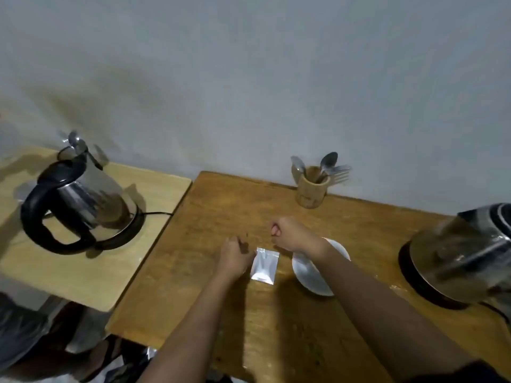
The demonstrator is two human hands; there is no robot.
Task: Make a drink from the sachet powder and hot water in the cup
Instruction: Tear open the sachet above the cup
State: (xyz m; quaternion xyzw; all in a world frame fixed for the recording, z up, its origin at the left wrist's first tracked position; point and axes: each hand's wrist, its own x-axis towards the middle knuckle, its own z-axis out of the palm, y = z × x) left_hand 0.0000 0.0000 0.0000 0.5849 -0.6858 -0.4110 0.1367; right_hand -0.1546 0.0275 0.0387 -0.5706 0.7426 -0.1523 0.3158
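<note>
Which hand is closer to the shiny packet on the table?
The left hand. It sits right beside the packet, at its left edge. The right hand is a little farther, up and to the right of the packet, over by the white cup.

The right forearm (pixel 359 286) hides much of the white cup (pixel 309 272); the right kettle (pixel 464 261) is blurred.

Wooden utensil holder (pixel 312 193) with spoons (pixel 328 161) and a fork (pixel 339 172) against the grey wall (pixel 249 78), brown wooden table (pixel 221 211), paler side table (pixel 83 272) to its left
</note>
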